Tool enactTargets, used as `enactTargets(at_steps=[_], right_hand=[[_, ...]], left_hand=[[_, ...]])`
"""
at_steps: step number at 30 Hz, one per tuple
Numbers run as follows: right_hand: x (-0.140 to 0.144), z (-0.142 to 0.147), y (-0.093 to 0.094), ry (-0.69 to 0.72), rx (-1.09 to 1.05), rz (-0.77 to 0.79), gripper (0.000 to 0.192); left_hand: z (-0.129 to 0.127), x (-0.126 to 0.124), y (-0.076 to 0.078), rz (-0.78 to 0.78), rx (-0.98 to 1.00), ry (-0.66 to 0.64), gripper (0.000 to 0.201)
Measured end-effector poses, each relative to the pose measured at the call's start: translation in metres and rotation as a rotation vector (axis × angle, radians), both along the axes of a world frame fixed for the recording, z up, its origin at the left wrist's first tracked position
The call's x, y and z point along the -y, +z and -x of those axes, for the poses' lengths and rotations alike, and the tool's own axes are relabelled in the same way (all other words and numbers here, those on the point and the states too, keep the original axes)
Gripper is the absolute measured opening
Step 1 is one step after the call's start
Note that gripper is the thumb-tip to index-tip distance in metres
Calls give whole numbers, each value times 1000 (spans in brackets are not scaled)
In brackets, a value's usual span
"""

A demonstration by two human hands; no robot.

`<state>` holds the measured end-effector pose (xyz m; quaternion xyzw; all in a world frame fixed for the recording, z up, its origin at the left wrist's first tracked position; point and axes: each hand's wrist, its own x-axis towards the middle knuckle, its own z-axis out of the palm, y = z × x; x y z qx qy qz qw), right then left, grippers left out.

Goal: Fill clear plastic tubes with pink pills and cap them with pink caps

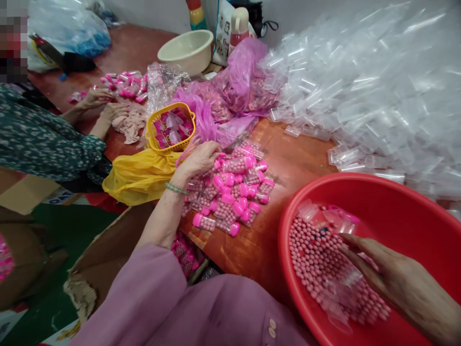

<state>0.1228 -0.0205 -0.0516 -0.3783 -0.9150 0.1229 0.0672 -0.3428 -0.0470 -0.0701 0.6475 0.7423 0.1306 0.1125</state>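
Two hands: working, filling stage.
Left hand [200, 158]: resting, grip curled, on capped tubes [230, 197].
Right hand [392, 278]: scooping pellets [313, 259] in red basin [396, 202], grip pinching clear tube [345, 281].
Next: capping needs both hands.

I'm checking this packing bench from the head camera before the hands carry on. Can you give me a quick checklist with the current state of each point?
1. Left hand on the pile of pink-capped filled tubes: ok, resting at its top edge.
2. Right hand inside the red basin: ok, over the pink beads.
3. Empty tube in the right hand: cannot tell, clear plastic blurs there.
4. Beads left in the basin: ok.
5. Clear empty tubes stocked: ok, large heap.
6. Co-worker's hands apart from the pile: ok.
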Motion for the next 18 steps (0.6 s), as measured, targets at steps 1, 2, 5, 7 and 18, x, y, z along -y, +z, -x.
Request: enactTargets(at_steps=[1, 2, 5, 7, 18], right_hand=[[-1, 1, 2, 50, -6, 2, 43], [-1, 3, 3, 109, -16, -6, 44], [-4, 12, 10, 218, -52, -101, 40], [-4, 23, 16, 275, -67, -168, 36], [15, 168, 56, 378, -437, -33, 35]], left_hand=[[2, 2, -2, -31, 33, 12, 25], [4, 4, -4, -75, 84, 28, 24], [8, 13, -8, -255, 311, 88, 19], [8, 19, -10, -383, 450, 128, 18], [-68, 47, 15, -834, 1135, 67, 20]])
